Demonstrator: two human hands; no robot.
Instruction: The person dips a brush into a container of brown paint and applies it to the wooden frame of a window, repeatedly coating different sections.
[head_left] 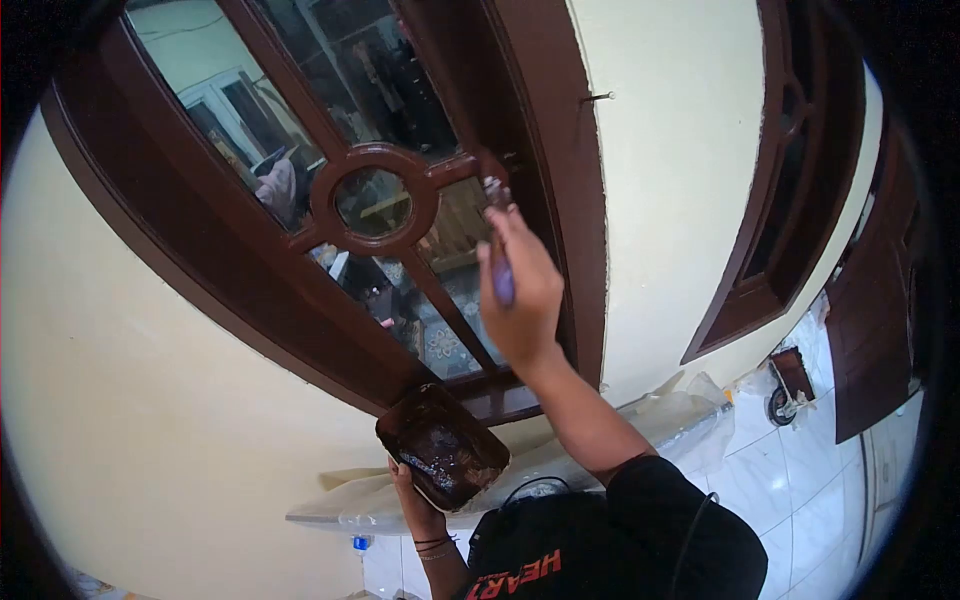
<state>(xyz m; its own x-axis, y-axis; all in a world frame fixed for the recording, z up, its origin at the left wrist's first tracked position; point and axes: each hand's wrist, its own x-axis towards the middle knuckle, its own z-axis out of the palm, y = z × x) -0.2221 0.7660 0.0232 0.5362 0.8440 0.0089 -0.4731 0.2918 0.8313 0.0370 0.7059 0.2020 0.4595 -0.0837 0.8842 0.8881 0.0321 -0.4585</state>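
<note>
A paintbrush [495,190] with a purple handle is gripped in my right hand [525,290], fingers closed around it. Its bristle end is against or very near the brown frame of the window [457,168], right of the round centre pane; the bristles are hard to make out. Low in front of my body, my left hand [405,490] grips the edge of a rectangular paint tray [440,445] coated in wet dark brown paint. Part of the left hand is hidden behind the tray. The tray is just below the window's lower sill.
Cream wall [660,180] surrounds the window, with a nail [600,97] sticking out of it. A plastic sheet [640,435] lies along the wall's foot. A second brown window [770,190] is at the right. Beyond the sheet, a brown-stained container [791,373] stands on white floor tiles [765,475].
</note>
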